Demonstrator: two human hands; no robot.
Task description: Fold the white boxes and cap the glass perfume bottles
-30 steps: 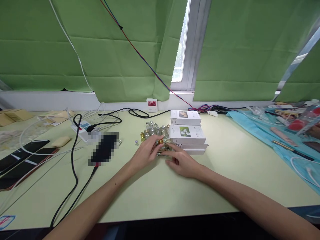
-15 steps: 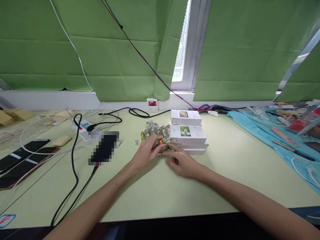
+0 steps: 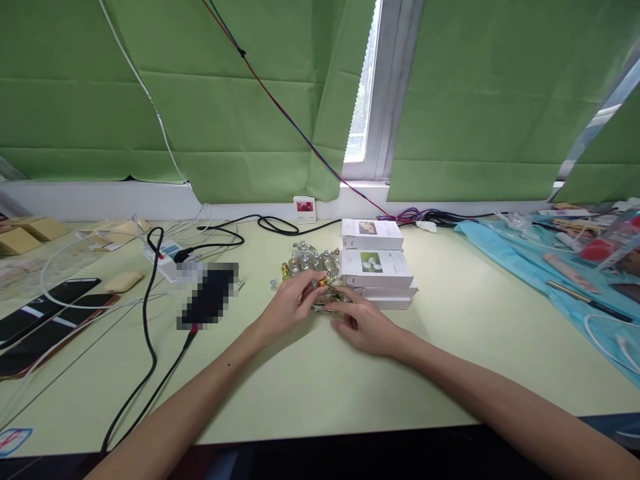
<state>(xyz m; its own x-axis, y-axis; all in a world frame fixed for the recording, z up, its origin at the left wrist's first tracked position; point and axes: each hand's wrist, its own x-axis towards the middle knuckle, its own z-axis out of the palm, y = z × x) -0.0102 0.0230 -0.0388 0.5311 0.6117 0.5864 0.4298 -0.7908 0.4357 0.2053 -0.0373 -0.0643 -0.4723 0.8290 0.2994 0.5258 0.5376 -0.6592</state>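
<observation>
My left hand (image 3: 287, 300) closes its thumb and fingers round the small gold cap (image 3: 323, 282) of a glass bottle (image 3: 324, 299). From the other side, the fingers of my right hand (image 3: 369, 325) curve round the bottle's body and steady it on the table. Much of that bottle is hidden by my fingers. Just behind stand several other clear glass bottles (image 3: 306, 260) with silvery necks, and a yellow-green one (image 3: 285, 271) is at their left. A tiny clear stopper-like piece (image 3: 273, 285) lies left of my left hand.
White boxes (image 3: 377, 268) are stacked right beside the bottles. A pixelated dark device (image 3: 209, 297) with a black cable, a power strip (image 3: 165, 259) and phones (image 3: 50, 300) lie to the left. Blue sheeting (image 3: 550, 280) with assorted items covers the right side.
My left hand has shifted slightly down and left at the gold cap, exposing more of the bottle below it. My right hand has stayed in place.
</observation>
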